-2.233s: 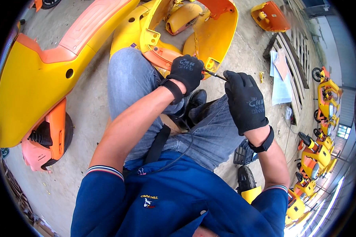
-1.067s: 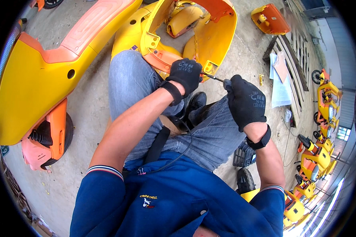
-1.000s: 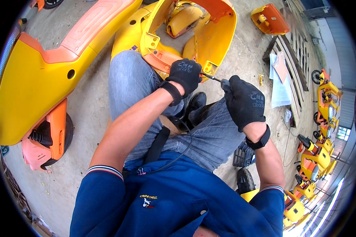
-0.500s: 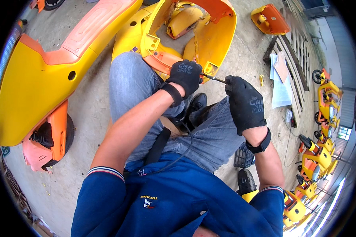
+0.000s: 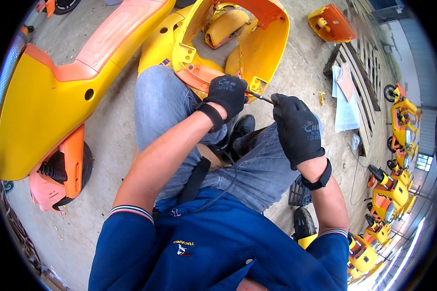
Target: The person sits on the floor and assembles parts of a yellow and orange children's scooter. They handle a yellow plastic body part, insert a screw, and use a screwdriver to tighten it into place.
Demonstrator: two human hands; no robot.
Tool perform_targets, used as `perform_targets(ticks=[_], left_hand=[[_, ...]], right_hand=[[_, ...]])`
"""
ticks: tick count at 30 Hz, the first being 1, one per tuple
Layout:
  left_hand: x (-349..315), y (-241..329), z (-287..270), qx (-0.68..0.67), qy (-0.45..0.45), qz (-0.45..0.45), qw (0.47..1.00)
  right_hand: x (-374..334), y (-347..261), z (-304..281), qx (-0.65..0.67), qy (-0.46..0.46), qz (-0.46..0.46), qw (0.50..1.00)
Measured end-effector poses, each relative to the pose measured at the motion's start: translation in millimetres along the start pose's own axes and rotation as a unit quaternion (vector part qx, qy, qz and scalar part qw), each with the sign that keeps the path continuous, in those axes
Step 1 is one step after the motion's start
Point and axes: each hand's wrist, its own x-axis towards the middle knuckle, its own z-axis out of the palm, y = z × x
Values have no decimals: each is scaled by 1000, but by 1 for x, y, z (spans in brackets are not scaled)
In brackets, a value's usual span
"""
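Note:
A yellow plastic shell (image 5: 267, 53) with an orange panel (image 5: 197, 73) along its near edge stands in front of my knees. My left hand (image 5: 226, 94), in a black glove, is closed around that orange panel. My right hand (image 5: 298, 128), also gloved in black, is closed on a screwdriver (image 5: 260, 97); its handle is hidden inside the fist. The thin dark shaft points left toward the shell's near corner, beside my left hand. Where the tip meets the shell, I cannot make out the detail.
A long yellow and orange body panel (image 5: 44, 116) fills the left side, with an orange wheel part (image 5: 73, 165) below it. An orange shell (image 5: 331, 24) and a wooden pallet (image 5: 364, 87) with sheets (image 5: 345, 106) lie right. Several yellow scooters (image 5: 393, 191) line the far right.
My right hand has shifted slightly left and turned around the screwdriver. My left hand and the shell have stayed practically in place.

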Motion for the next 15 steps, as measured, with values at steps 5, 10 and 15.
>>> perform_targets(ticks=[5,10,15], left_hand=[[0,4,-7,-12,-12,-13,1000],[1,2,-6,-13,-15,-14,1000],[1,4,-10,-11,-33,-26,999]], right_hand=[[-2,2,1,-17,-11,-10,1000],[1,3,-1,-34,16,-23,999],[2,-1,-3,-26,-17,-17,999]])
